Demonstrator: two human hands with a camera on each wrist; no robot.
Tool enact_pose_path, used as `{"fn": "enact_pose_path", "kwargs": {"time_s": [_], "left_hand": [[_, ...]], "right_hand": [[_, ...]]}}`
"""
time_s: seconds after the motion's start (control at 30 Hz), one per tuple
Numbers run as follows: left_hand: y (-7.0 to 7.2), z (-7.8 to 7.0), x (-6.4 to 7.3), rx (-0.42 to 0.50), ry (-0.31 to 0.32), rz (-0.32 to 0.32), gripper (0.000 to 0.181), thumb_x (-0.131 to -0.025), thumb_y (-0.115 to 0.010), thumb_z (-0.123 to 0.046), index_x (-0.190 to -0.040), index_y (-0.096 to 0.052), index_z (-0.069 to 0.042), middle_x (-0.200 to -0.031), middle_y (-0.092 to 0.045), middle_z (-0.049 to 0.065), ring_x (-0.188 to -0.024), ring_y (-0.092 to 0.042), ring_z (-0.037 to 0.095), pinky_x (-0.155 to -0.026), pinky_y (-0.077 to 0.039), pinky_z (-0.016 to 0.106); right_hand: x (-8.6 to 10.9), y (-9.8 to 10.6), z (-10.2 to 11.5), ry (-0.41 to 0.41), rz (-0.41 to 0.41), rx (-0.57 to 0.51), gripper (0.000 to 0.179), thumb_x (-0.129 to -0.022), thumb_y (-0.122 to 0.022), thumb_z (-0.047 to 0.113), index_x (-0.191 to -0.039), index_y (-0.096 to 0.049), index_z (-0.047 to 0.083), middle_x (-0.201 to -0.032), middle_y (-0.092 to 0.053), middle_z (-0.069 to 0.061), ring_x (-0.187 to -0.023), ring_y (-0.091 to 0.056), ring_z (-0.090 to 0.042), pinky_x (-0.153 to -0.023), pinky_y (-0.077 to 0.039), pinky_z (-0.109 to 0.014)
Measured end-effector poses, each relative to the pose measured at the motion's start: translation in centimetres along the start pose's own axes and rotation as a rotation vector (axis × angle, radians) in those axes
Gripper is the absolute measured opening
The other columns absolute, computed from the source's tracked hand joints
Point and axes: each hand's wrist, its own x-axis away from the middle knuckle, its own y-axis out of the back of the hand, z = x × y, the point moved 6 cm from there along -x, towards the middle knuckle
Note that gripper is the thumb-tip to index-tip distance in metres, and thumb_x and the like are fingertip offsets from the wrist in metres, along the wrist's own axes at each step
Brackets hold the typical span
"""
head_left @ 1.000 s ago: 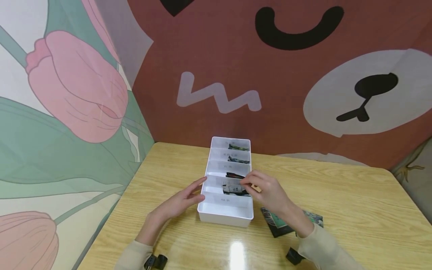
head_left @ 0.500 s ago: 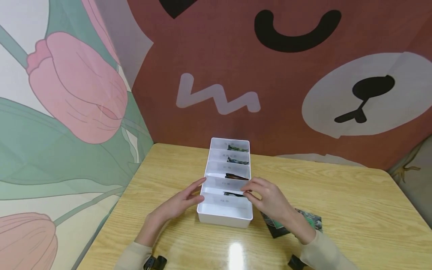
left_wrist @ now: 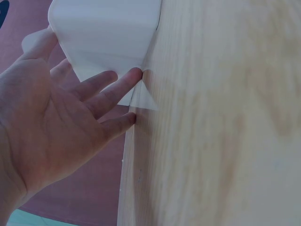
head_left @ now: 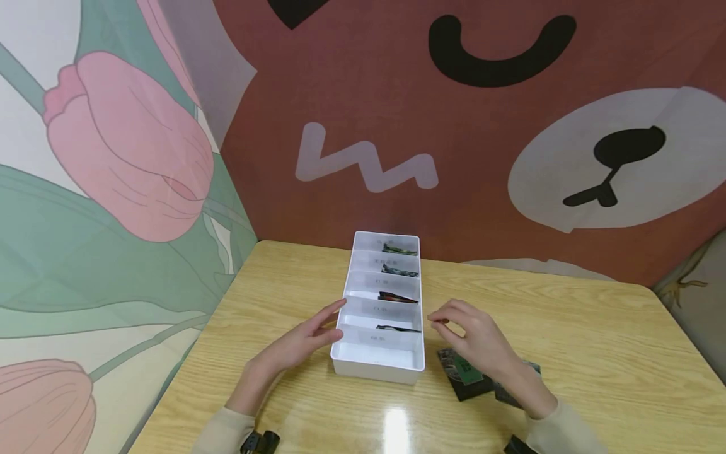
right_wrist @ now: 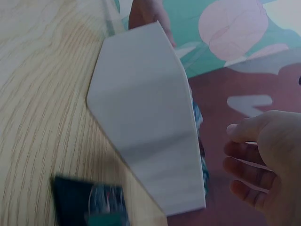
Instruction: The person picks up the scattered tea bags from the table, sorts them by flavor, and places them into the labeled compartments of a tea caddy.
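A long white divided box [head_left: 377, 371] stands on the table in the head view. Thin packets stand in its four rear compartments' right side: a green one [head_left: 399, 250], a blue-grey one [head_left: 399, 271], a dark red one [head_left: 398, 297] and a black-and-white one [head_left: 399, 328]. The frontmost compartment holds nothing visible. My left hand [head_left: 297, 340] touches the box's left wall with spread fingers, also visible in the left wrist view. Just right of the box, my right hand [head_left: 476, 337] hovers with loosely bent fingers and nothing visible in them; the right wrist view agrees.
Two dark packets with green parts, a left one [head_left: 465, 378] and a partly hidden right one [head_left: 505, 395], lie on the wooden table [head_left: 595, 353] below my right hand. A brown patterned cloth [head_left: 471, 145] hangs behind the table, and a flowered one [head_left: 113, 151] at the left.
My right hand has lowered the black-and-white packet into its compartment, let go of it and drawn back to the right. The left hand stays at the box's left side.
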Motion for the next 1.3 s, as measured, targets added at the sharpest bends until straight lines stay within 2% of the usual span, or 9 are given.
{"fn": "enact_pose_path", "kwargs": {"time_s": [0.13,0.37,0.63,0.8,0.97,1.1,1.3], "left_hand": [[0.0,-0.1,0.1,-0.002,0.008,0.002,0.063,-0.099,-0.056,-0.048,-0.153,-0.024,-0.048,-0.163,-0.025,-0.002,-0.148,-0.032,0.030,-0.117,-0.032,0.053],[0.0,-0.1,0.1,0.000,0.005,0.005,0.063,-0.100,-0.056,-0.045,-0.155,-0.024,-0.045,-0.164,-0.025,0.001,-0.148,-0.032,0.033,-0.117,-0.031,0.055],[-0.1,-0.1,0.2,0.014,0.001,0.007,0.063,-0.100,-0.056,-0.046,-0.154,-0.024,-0.046,-0.164,-0.025,0.000,-0.148,-0.031,0.032,-0.117,-0.032,0.055],[0.0,-0.3,0.1,-0.001,0.009,0.000,0.063,-0.099,-0.056,-0.048,-0.153,-0.024,-0.048,-0.164,-0.024,-0.001,-0.148,-0.032,0.032,-0.116,-0.033,0.055],[0.0,-0.3,0.2,0.002,0.027,-0.004,0.063,-0.098,-0.057,-0.051,-0.152,-0.025,-0.051,-0.163,-0.026,-0.004,-0.148,-0.032,0.029,-0.116,-0.033,0.055],[0.0,-0.3,0.1,-0.003,0.022,-0.001,0.063,-0.099,-0.056,-0.050,-0.153,-0.024,-0.049,-0.163,-0.025,-0.003,-0.148,-0.032,0.030,-0.116,-0.033,0.055],[0.0,-0.2,0.1,-0.006,0.019,0.001,0.064,-0.099,-0.056,-0.050,-0.154,-0.023,-0.048,-0.164,-0.025,-0.001,-0.148,-0.031,0.032,-0.117,-0.032,0.056]], "right_hand": [[1.2,0.6,-1.6,-0.086,0.035,0.013,0.025,-0.082,-0.079,0.002,-0.098,-0.074,0.020,-0.093,-0.068,0.013,-0.081,-0.064,-0.002,-0.066,-0.049,-0.010],[2.9,1.5,-3.3,-0.194,0.089,0.089,0.019,-0.086,-0.077,0.010,-0.101,-0.074,0.021,-0.092,-0.067,0.012,-0.083,-0.063,-0.006,-0.064,-0.054,-0.026],[5.3,1.6,-5.1,-0.318,0.234,0.144,0.022,-0.087,-0.077,0.015,-0.108,-0.074,0.014,-0.097,-0.068,0.005,-0.086,-0.064,-0.013,-0.068,-0.054,-0.031],[6.3,1.4,-5.8,-0.368,0.362,0.156,0.030,-0.088,-0.077,0.023,-0.115,-0.072,0.010,-0.102,-0.067,0.003,-0.090,-0.064,-0.015,-0.070,-0.055,-0.030],[6.7,1.2,-6.3,-0.406,0.457,0.140,0.043,-0.089,-0.075,0.030,-0.123,-0.068,0.005,-0.109,-0.063,0.000,-0.095,-0.058,-0.018,-0.071,-0.050,-0.032],[7.0,1.1,-6.7,-0.440,0.500,0.125,0.051,-0.088,-0.074,0.036,-0.127,-0.066,0.004,-0.112,-0.061,-0.001,-0.095,-0.052,-0.016,-0.070,-0.045,-0.030],[7.4,1.0,-6.8,-0.476,0.520,0.119,0.053,-0.085,-0.077,0.039,-0.126,-0.067,0.007,-0.113,-0.058,-0.002,-0.097,-0.045,-0.017,-0.074,-0.043,-0.034]]}}
